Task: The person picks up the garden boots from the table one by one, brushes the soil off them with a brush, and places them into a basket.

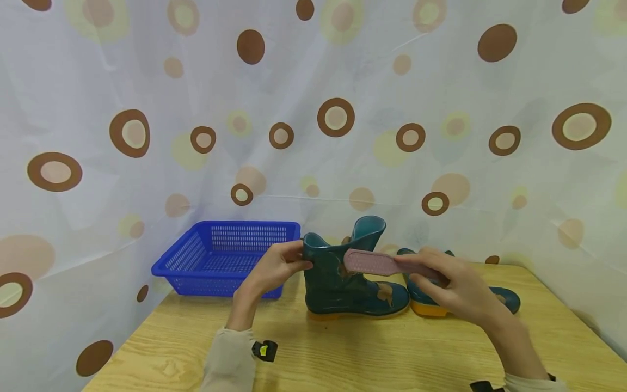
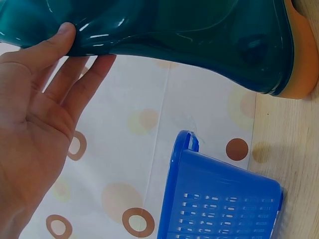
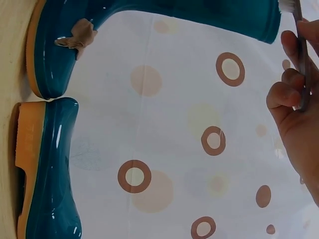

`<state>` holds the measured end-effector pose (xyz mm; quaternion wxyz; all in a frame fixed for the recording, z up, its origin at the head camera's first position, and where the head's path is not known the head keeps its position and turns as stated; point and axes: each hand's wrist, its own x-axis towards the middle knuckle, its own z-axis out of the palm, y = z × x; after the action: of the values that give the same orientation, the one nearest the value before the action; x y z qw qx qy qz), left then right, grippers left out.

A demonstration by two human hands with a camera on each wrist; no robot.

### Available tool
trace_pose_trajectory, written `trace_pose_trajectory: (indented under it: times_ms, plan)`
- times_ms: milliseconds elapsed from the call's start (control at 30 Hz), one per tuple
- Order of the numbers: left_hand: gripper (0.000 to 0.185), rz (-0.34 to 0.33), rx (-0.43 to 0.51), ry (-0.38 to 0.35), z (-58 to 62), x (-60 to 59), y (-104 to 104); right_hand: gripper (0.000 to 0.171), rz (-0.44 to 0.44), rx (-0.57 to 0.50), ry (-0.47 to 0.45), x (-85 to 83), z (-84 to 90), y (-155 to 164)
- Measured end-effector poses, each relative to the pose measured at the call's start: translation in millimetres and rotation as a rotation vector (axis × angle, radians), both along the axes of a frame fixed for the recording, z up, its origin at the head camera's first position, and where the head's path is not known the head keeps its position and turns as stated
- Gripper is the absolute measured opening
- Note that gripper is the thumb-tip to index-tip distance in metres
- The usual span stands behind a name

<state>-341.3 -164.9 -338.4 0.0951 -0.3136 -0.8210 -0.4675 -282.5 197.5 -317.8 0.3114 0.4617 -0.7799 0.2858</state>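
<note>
A teal rain boot [image 1: 338,283] with an orange sole and a tan bow stands upright on the wooden table [image 1: 372,354]. My left hand [image 1: 299,260] pinches the back of its top rim, thumb on one side and fingers on the other; the left wrist view shows this hand [image 2: 82,47] on the boot [image 2: 199,30]. My right hand [image 1: 421,267] grips a pink brush [image 1: 377,263] laid across the boot's shaft. In the right wrist view the brush [image 3: 300,55] touches the boot [image 3: 65,55] near its rim. A second teal boot [image 1: 504,298] sits behind my right hand.
A blue plastic basket [image 1: 220,256] sits at the table's back left, close to the boot, also seen as the basket [image 2: 219,199] in the left wrist view. A spotted curtain [image 1: 343,120] encloses the table on three sides. The second boot [image 3: 50,174] lies right of the first.
</note>
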Motion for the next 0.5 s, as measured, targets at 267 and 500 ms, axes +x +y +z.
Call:
trace_pose_trajectory:
  times_ms: [267, 500]
  plan:
    - [0.025, -0.004, 0.002, -0.004, -0.2, -0.1, -0.6, 0.047, -0.086, 0.069, 0.021, -0.3, -4.2, -9.1]
    - [0.019, 0.017, 0.002, 0.005, -1.8, -1.9, -0.1, 0.036, -0.133, 0.126, -0.072, 3.7, -2.4, -7.6]
